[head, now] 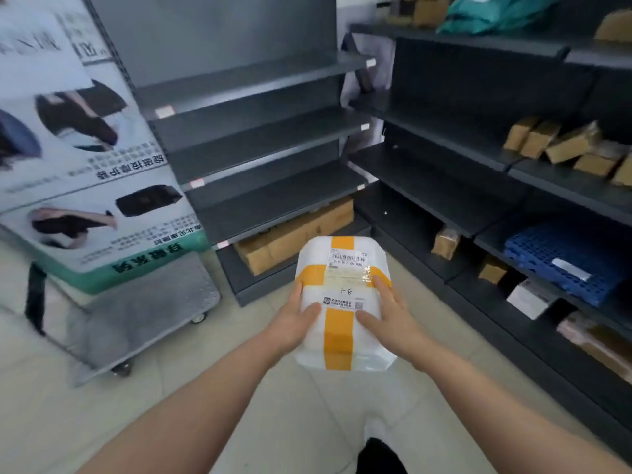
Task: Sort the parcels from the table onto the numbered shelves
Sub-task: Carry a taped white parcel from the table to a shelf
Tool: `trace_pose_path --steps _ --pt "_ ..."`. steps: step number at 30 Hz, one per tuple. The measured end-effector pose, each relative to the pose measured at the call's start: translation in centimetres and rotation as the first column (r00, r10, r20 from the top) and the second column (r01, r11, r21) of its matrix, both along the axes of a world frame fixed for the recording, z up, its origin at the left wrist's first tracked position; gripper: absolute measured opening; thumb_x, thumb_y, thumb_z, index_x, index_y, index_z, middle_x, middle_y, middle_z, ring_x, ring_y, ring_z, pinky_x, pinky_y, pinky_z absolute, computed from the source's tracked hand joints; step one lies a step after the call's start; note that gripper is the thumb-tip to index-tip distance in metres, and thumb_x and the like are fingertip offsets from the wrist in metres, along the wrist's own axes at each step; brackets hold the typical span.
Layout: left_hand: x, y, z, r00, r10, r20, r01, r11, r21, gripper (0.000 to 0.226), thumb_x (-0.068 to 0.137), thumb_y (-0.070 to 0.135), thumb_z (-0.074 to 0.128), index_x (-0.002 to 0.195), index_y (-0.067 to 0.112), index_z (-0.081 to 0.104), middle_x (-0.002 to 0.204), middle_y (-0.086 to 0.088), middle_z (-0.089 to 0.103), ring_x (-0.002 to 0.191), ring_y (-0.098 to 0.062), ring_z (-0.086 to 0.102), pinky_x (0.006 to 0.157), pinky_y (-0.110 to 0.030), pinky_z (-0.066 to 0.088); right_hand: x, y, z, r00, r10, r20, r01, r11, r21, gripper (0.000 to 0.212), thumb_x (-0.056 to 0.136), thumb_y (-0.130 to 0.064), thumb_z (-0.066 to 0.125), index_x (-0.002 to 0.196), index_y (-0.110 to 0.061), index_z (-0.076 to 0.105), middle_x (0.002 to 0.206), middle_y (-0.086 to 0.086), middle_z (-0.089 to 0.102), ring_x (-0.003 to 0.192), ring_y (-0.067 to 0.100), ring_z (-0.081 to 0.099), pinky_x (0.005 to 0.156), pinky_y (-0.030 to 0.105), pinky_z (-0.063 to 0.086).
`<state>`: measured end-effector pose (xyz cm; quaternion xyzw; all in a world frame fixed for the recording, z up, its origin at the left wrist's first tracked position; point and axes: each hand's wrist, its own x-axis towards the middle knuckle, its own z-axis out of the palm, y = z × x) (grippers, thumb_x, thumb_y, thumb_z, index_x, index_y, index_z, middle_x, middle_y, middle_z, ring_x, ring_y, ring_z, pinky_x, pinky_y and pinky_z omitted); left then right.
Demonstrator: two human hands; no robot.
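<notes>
The person stands on the pale tiled floor (191, 398) holding a white parcel (343, 302) out in front of the body, both hands clasped around it at its sides. The left hand (295, 319) grips the left edge, thumb laid over the top face; the right hand (386, 316) does the same opposite, its fingers (383, 283) curled onto the yellow tape band (338, 323) that crosses the parcel. A barcode label (347, 260) sits near the far end, and "8-1" is handwritten below it. Ahead stands a dark shelf unit (260, 131), with a long cardboard box (294, 234) on its lowest level. To the right, more shelves (444, 165) carry small brown boxes (554, 142) and a blue crate (567, 258). A grey platform cart (150, 302) stands to the left.
</notes>
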<state>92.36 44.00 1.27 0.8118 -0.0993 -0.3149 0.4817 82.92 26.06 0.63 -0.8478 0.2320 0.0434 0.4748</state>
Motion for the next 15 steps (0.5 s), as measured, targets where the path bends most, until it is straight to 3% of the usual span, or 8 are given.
trace_pose_path --steps 4,15 --pt "3.8 -0.8 0.1 0.996 0.095 0.003 -0.094 0.993 -0.07 0.061 0.102 0.032 0.046 0.152 0.039 0.013 0.148 0.0 0.042 0.129 -0.027 0.047 0.108 -0.05 0.039 5.7 -1.3 -0.2 0.995 0.095 0.033 -0.095 0.995 0.008 0.077 0.094 -0.04 0.054 0.152 -0.037 0.002 0.158 -0.01 0.004 0.14 0.022 0.025 0.109 0.036 0.029" --pt "12.8 -3.3 0.3 0.939 0.342 -0.026 -0.343 0.939 -0.025 0.062 0.101 0.038 0.046 0.152 0.041 0.011 0.146 -0.002 0.045 0.125 -0.03 0.05 0.103 -0.055 0.043 20.0 -4.9 0.4 0.945 0.326 -0.032 -0.326 0.945 0.019 0.076 0.095 -0.041 0.053 0.152 -0.035 0.004 0.158 -0.007 0.009 0.139 0.023 0.029 0.111 0.045 0.034"
